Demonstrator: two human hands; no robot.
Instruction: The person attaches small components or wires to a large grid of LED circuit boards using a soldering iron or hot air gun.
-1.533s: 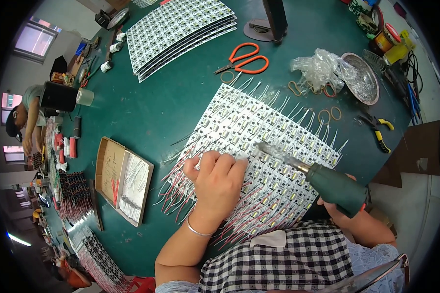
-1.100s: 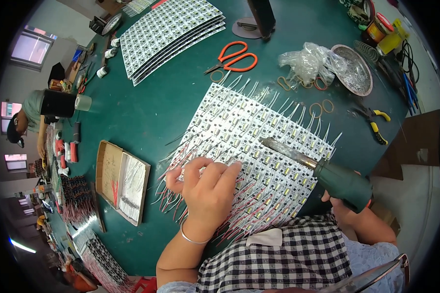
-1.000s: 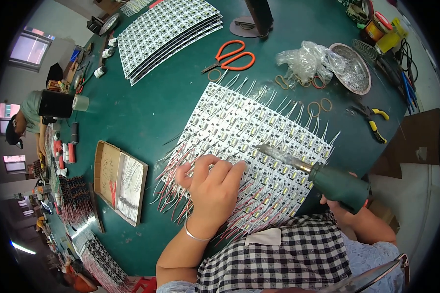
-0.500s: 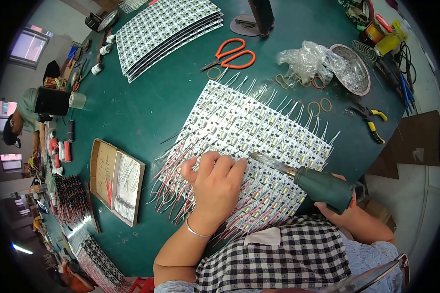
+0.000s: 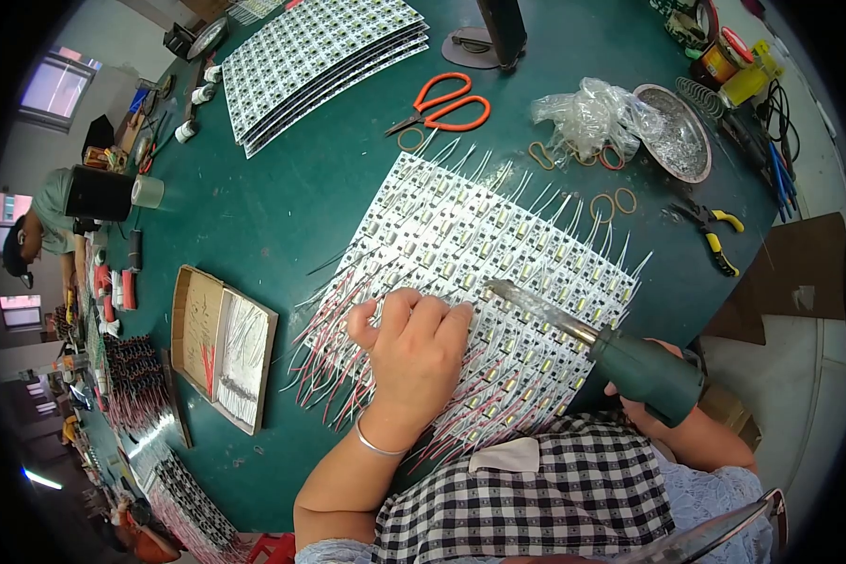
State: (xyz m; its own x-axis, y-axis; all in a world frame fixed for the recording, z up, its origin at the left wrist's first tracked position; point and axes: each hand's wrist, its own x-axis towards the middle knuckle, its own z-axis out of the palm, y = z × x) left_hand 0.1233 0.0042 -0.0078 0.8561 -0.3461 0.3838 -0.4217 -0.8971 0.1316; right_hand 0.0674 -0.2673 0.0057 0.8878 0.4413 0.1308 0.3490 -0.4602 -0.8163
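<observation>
A white circuit board panel (image 5: pixel 461 226), set with rows of small components, lies slanted on the green table. White wires stick out along its far edge, and red and white wires (image 5: pixel 334 338) spread from its near-left side. My left hand (image 5: pixel 414 343) rests over the panel's middle with fingers curled in; what they pinch, if anything, is hidden beneath. In my right hand (image 5: pixel 634 399) is a dark green heat gun (image 5: pixel 644 371), its grip partly hidden. The gun's metal nozzle (image 5: pixel 540 310) points left, its tip over the panel just beyond my left fingertips.
At left sits an open cardboard box (image 5: pixel 271 367) holding thin white and red pieces. Orange-handled scissors (image 5: pixel 453 103), a board stack (image 5: pixel 320 70), a plastic bag (image 5: pixel 592 122), a round metal dish (image 5: pixel 696 160) and yellow-black pliers (image 5: pixel 714 240) lie beyond. Another person (image 5: pixel 52 216) is at far left.
The heat gun and my right hand have shifted right and slightly toward me. Its nozzle tip has moved slightly farther away from me. My left hand has hardly moved.
</observation>
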